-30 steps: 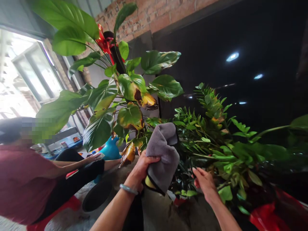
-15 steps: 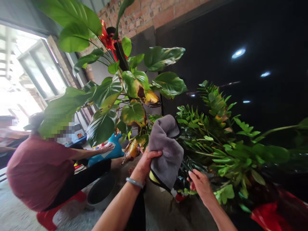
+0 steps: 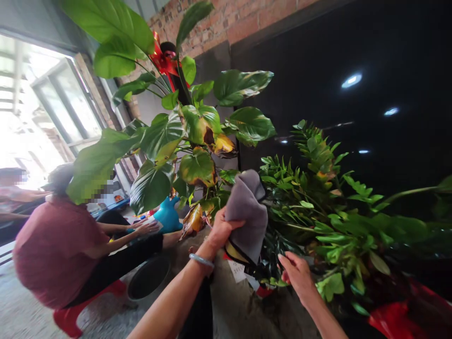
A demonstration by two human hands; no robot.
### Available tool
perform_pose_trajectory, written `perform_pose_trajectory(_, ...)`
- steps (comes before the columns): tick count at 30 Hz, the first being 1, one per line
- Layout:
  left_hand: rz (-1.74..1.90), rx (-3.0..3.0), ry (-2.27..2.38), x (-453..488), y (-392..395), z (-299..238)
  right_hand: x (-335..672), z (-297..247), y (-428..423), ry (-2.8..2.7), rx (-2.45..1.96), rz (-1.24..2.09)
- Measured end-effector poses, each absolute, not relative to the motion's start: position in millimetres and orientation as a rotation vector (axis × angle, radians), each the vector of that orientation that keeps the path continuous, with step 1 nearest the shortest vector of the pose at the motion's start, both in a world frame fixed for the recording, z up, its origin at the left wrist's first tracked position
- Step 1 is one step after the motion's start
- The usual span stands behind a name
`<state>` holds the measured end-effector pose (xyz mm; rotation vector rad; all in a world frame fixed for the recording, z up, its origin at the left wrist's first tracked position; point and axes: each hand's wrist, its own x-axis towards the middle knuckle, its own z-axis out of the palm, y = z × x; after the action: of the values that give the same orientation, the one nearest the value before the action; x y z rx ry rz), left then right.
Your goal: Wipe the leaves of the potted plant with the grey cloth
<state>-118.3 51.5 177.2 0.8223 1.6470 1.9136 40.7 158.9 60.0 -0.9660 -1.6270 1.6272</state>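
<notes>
My left hand (image 3: 221,231), with a pale bangle at the wrist, grips a grey cloth (image 3: 248,214) that has a dark edge and a yellowish underside. The cloth hangs in front of the dense, small-leaved green plant (image 3: 328,221). Lower right, my right hand (image 3: 295,274) has thumb and fingers pinched at dark green leaves (image 3: 273,247); the exact leaf between the fingertips is partly hidden. Above the cloth rises a large-leaved plant (image 3: 197,167) with several yellowed, browned leaves and a red ribbon (image 3: 164,59) high on its pole.
At left a person in a reddish shirt (image 3: 56,249) sits on a red stool (image 3: 76,315), hands by a blue object (image 3: 167,216). A dark bucket (image 3: 149,280) stands on the floor. Behind the plants is a dark glossy panel (image 3: 318,80). Red wrapping (image 3: 395,320) lies lower right.
My left hand and the cloth have shifted slightly right and the cloth has folded narrower, uncovering white paper below. My right hand stays nearly in place. The seated person's hands have moved left.
</notes>
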Motion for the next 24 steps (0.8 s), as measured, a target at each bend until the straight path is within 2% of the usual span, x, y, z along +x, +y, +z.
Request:
perform_pose_trajectory(3,1.51,1.225,1.777,-110.4,42.4,146.2,43.2,56.3,161.7,-1.611,-0.974,1.621)
perform_pose_trajectory(6,1.186,1.532,1.704,-101.9,28.2,141.2,45.4,51.1,164.7,-1.598,-0.98,1.621)
perform_pose_trajectory(8,1.3,1.535,1.717,-102.7,29.8,156.3,45.0,49.8,164.8,-1.601,-0.971,1.632)
perform_pose_trajectory(13,1.902,1.141,1.865,-119.8,60.6,185.5,40.2,54.6,161.1,-1.598,-0.958,1.663)
perform_pose_trajectory(15,1.86,1.111,1.907,-120.6,62.7,173.0,39.9,55.5,161.1,-1.578,-0.975,1.666)
perform_pose_trajectory(20,1.183,1.461,1.781,-104.4,30.5,134.9,45.4,53.3,164.5,-1.554,-0.946,1.688)
perform_pose_trajectory(22,1.178,1.494,1.75,-102.9,22.9,142.8,47.0,53.7,164.6,-1.557,-0.92,1.699)
perform_pose_trajectory(24,1.412,1.388,1.776,-109.1,26.5,161.7,46.6,55.6,163.7,-1.56,-0.921,1.701)
